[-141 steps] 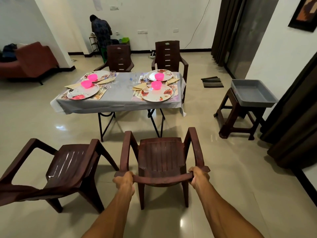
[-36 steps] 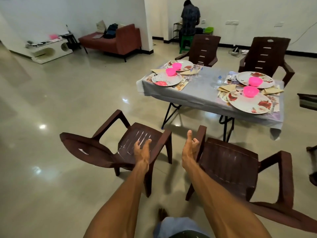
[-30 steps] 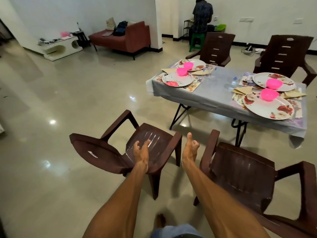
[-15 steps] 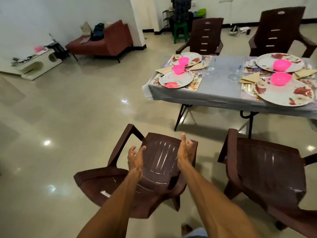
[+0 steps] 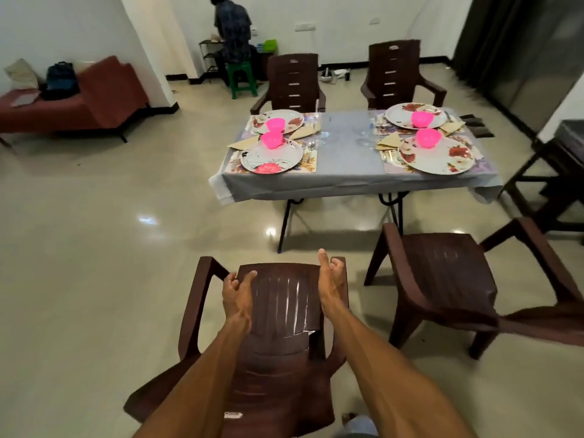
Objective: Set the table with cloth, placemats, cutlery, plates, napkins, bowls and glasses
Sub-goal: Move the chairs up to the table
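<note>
The table wears a grey cloth (image 5: 344, 181) and carries several floral plates, such as the near-left plate (image 5: 271, 159) and the near-right plate (image 5: 437, 159), each on a placemat (image 5: 309, 161). A pink bowl (image 5: 271, 140) sits on each plate. Folded tan napkins (image 5: 388, 142) and cutlery lie beside the plates, and clear glasses (image 5: 324, 134) stand mid-table. My left hand (image 5: 237, 289) and right hand (image 5: 330, 279) hover apart over a brown plastic chair (image 5: 284, 358) in front of me, fingers spread, holding nothing.
A second brown chair (image 5: 442, 273) stands to the right, close to the table. Two more chairs (image 5: 294, 80) face the table's far side. A person (image 5: 232, 26) stands at the back wall. A red sofa (image 5: 94, 96) is at left, a dark stool (image 5: 556, 172) at right.
My hands let go of the right chair's back, and I turned towards the left chair. Both open hands now reach over its seat, and it lies centred below me.
</note>
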